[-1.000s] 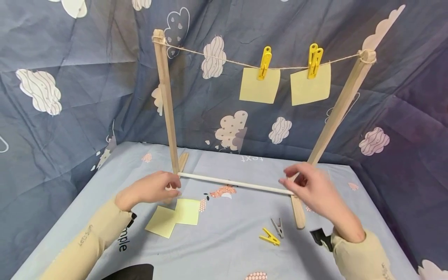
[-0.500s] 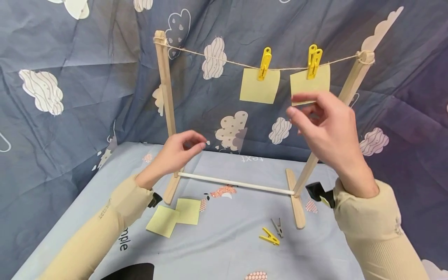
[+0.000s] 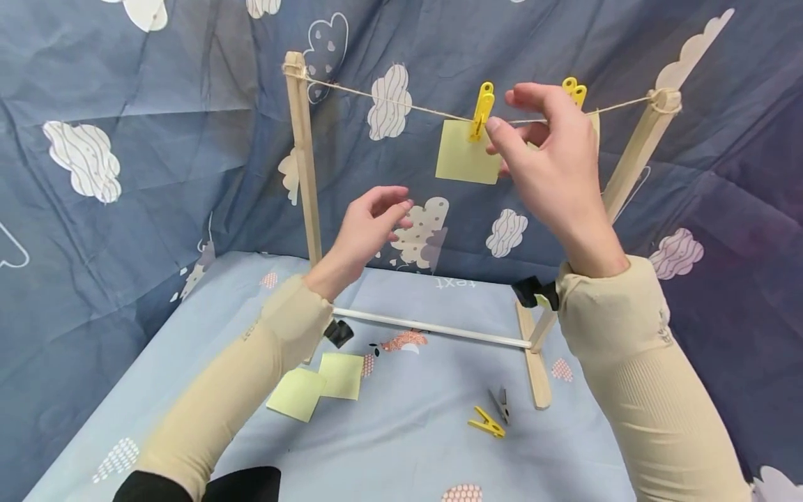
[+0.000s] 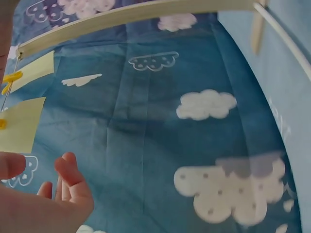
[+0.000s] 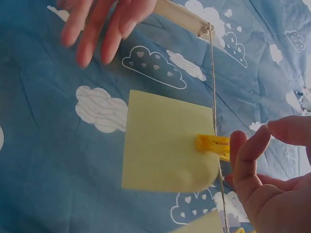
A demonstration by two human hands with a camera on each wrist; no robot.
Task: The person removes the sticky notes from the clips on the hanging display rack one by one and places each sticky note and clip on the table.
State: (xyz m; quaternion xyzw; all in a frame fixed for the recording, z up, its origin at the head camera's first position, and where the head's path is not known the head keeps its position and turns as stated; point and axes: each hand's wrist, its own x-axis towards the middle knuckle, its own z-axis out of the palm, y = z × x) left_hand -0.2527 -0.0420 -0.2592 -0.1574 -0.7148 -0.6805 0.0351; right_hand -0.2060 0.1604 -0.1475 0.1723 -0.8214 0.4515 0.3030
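Lifted higher since the earlier frame: right hand (image 3: 555,164) up beside the left hanging note (image 3: 463,159) and its yellow peg (image 3: 482,113), left hand (image 3: 369,226) lower and further left, both grips loosely spread, nothing visibly pinched, contact with that peg unclear. Apparently done: two notes pegged along the string (image 3: 433,111), the right hanging note (image 3: 597,128) mostly hidden behind the right hand. Seemingly left, on the worktop (image 3: 389,453): front loose note (image 3: 297,395), back loose note (image 3: 341,375), loose yellow peg (image 3: 488,424), grey peg (image 3: 504,411).

The left post (image 3: 307,160) and left pegged note (image 3: 463,157) bound free room just under the string (image 3: 411,106).
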